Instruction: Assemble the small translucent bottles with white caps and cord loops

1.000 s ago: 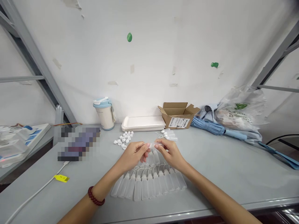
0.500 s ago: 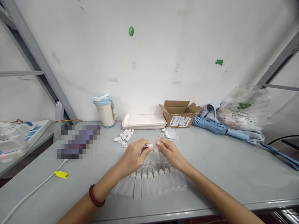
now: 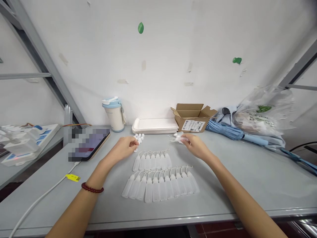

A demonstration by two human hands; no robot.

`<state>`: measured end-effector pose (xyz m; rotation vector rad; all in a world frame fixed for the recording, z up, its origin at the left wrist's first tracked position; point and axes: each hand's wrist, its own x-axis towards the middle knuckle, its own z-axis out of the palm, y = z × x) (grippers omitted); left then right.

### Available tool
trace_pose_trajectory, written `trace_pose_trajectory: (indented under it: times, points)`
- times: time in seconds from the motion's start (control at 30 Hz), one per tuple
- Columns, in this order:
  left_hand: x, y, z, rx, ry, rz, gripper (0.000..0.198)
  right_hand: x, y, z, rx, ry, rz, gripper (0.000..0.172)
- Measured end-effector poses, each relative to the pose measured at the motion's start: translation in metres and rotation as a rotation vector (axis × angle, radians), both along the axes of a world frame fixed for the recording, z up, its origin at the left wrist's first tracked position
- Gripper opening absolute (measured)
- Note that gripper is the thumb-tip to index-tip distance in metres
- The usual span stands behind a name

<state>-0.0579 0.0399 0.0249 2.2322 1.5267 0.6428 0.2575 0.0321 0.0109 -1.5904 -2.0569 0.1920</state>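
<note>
My left hand (image 3: 123,147) is at the pile of small white caps (image 3: 140,136), thumb and fingers drawn together; its fingertips cover part of the pile, and whether a cap is between them is hidden. On the right, my right hand (image 3: 198,146) pinches the end of a small translucent plastic bottle (image 3: 183,139) in a little group of bottles with thin white cords. Between my forearms lie two rows of capped translucent bottles, a shorter upper row (image 3: 153,162) and a longer lower row (image 3: 161,189), their cords pointing away from me.
Along the wall stand a cream tumbler (image 3: 115,117) with a blue lid, a stack of white trays (image 3: 156,125) and an open cardboard box (image 3: 193,119). A folded blue umbrella (image 3: 225,129) and a plastic bag (image 3: 262,112) lie right. A phone (image 3: 90,145) with a cable is left.
My hands were together over the upper row, holding a small clear-and-white piece. They have separated, the left moving to the caps and the right to the loose bottles. The upper row now shows fully.
</note>
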Motion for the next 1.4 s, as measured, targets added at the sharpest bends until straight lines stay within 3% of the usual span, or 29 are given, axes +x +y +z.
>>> trace_pose_trajectory:
  times: [0.2, 0.37, 0.77, 0.9, 1.0, 1.1, 1.4]
  points:
    - [0.001, 0.001, -0.011, 0.044, 0.185, 0.021, 0.026, 0.008, 0.0, -0.001, -0.139, -0.129, -0.047, 0.019]
    - [0.001, 0.003, -0.017, 0.056, 0.227, 0.01, 0.027, 0.015, 0.0, 0.0, -0.18, -0.193, -0.077, 0.021]
    - [0.004, 0.004, -0.019, 0.022, 0.3, -0.07, 0.025, 0.018, 0.007, -0.006, -0.095, -0.241, -0.064, 0.012]
    - [0.005, 0.002, -0.017, 0.004, 0.276, -0.054, 0.022, 0.009, 0.003, -0.003, -0.04, -0.132, -0.009, 0.004]
    - [0.005, 0.001, -0.017, 0.001, 0.249, -0.04, 0.017, -0.008, -0.007, 0.001, -0.058, 0.048, 0.152, 0.008]
    - [0.006, 0.001, -0.018, -0.001, 0.274, -0.048, 0.016, -0.027, -0.021, 0.002, -0.183, 0.143, 0.323, 0.015]
    - [0.02, -0.008, -0.006, 0.107, 0.091, 0.086, 0.02, -0.053, -0.032, -0.008, -0.311, -0.063, 0.169, 0.018]
